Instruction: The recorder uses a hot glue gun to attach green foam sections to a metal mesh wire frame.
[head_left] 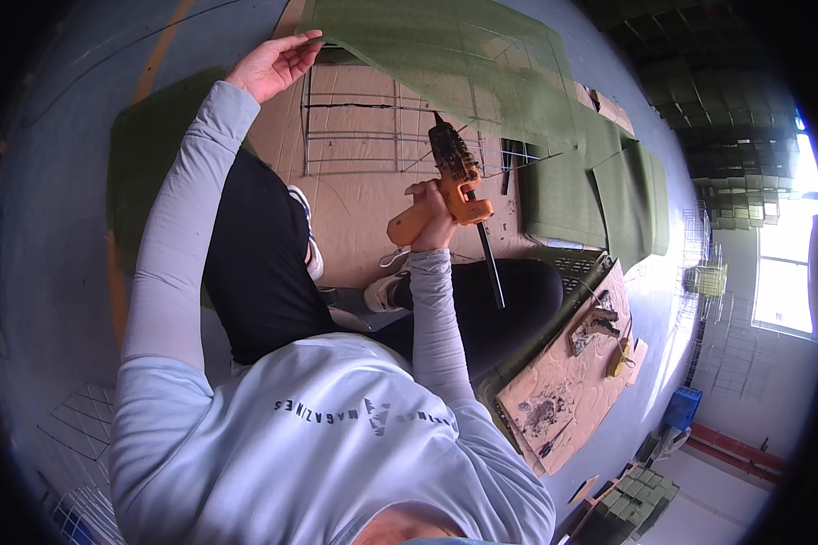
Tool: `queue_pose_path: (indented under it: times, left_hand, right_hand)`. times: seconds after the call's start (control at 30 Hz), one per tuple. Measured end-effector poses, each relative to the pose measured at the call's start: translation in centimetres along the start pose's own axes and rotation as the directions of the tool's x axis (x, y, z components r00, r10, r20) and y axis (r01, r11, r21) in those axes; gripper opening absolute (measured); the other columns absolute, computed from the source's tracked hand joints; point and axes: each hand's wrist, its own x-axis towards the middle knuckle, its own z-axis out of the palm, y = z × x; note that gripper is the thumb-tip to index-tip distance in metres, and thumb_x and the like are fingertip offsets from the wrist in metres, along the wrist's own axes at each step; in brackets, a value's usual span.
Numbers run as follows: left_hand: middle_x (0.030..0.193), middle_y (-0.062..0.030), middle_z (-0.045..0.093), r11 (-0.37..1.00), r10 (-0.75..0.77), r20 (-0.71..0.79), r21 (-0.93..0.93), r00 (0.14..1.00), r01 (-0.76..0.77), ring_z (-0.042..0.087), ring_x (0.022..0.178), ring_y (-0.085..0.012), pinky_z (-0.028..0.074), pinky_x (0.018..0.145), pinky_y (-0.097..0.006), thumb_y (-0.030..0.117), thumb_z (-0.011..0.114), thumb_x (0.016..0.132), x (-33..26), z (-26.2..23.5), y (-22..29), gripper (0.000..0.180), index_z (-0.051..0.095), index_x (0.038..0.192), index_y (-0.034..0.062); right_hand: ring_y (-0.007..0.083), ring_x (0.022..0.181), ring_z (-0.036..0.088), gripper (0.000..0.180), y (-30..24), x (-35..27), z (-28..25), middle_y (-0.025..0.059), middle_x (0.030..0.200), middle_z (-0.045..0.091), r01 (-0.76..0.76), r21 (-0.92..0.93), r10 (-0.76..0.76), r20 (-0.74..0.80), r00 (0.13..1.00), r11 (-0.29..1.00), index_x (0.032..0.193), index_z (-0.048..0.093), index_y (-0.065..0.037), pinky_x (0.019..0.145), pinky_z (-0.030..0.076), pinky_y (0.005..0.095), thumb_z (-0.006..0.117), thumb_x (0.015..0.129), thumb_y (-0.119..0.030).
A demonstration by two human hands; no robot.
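Observation:
My left hand (274, 66) pinches the edge of a sheer green mesh fabric (445, 50), lifting it at the far side. Beneath the fabric lies a wire grid frame (354, 136), partly covered; a dark strip runs along one of its wires. My right hand (433, 218) is wrapped around the handle of an orange glue gun (468, 195). Its blackened nozzle points away from me over the wire frame. A black glue stick (491, 268) sticks out of the gun's rear.
Cardboard (336, 204) lies under the frame. More green fabric (563, 200) is spread at the right. A stained cardboard sheet (563, 381) with a dark-smeared stand (595, 325) rests nearer me. Stacked green pieces (632, 504) and wire racks (86, 509) stand farther off.

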Motion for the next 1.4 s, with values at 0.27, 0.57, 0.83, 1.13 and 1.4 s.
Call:
queue_pose_path:
  times: [0.27,0.57,0.83,1.13,1.4]
  left_hand:
    - [0.106,-0.0108,0.058,0.996,0.031,0.017,-0.084,0.999,-0.029,0.057,0.092,-0.0153,0.051,0.079,-0.022,0.002,0.048,0.086,0.2,1.2,0.0,0.023,0.051,0.107,-0.0066]
    - [0.095,-0.0131,0.06,0.962,0.052,0.018,-0.268,0.998,-0.045,0.06,0.087,-0.0195,0.052,0.074,-0.025,0.003,0.049,0.086,1.3,1.9,-0.4,0.018,0.054,0.1,-0.0063]
    - [0.087,-0.0149,0.061,0.906,0.052,-0.003,-0.421,0.999,-0.048,0.061,0.083,-0.0234,0.053,0.071,-0.028,0.0,0.049,0.085,1.2,2.8,-0.7,0.013,0.058,0.088,-0.0082]
    - [0.087,-0.0151,0.061,0.901,0.04,0.028,-0.433,0.999,-0.024,0.061,0.083,-0.0236,0.053,0.072,-0.029,0.0,0.049,0.085,1.8,2.4,-1.0,0.012,0.058,0.088,-0.0084]
    - [0.088,-0.0151,0.06,0.909,0.063,0.032,-0.413,0.997,-0.045,0.06,0.082,-0.0231,0.053,0.071,-0.028,-0.001,0.049,0.084,1.7,2.2,-1.0,0.011,0.057,0.087,-0.0084]
  right_hand:
    - [0.0187,0.068,0.055,0.007,-1.1,1.6,-2.2,0.0083,0.069,0.055,0.05,0.022,-0.046,-0.131,0.99,0.999,0.082,0.051,-0.001,0.068,0.043,0.0287,0.052,0.081,-0.008]
    - [0.0181,0.067,0.055,0.01,-1.8,2.7,-3.2,0.0069,0.068,0.055,0.037,0.02,-0.034,-0.134,0.99,0.999,0.076,0.052,-0.001,0.065,0.041,0.0271,0.05,0.081,-0.01]
    - [0.0175,0.067,0.055,0.008,-2.2,2.0,-2.2,0.0067,0.068,0.055,0.059,-0.013,-0.06,-0.113,0.992,0.998,0.077,0.052,-0.002,0.064,0.041,0.0268,0.05,0.081,-0.009]
    - [0.0196,0.068,0.055,0.01,-1.9,2.4,-2.8,0.0078,0.068,0.053,0.049,-0.021,-0.051,-0.09,0.995,0.999,0.076,0.052,-0.001,0.067,0.042,0.0282,0.05,0.081,-0.01]
    - [0.0206,0.068,0.054,0.009,-2.0,1.9,-2.2,0.0079,0.068,0.052,0.044,-0.042,-0.046,-0.055,0.997,0.998,0.078,0.051,-0.001,0.069,0.044,0.0292,0.05,0.081,-0.01]
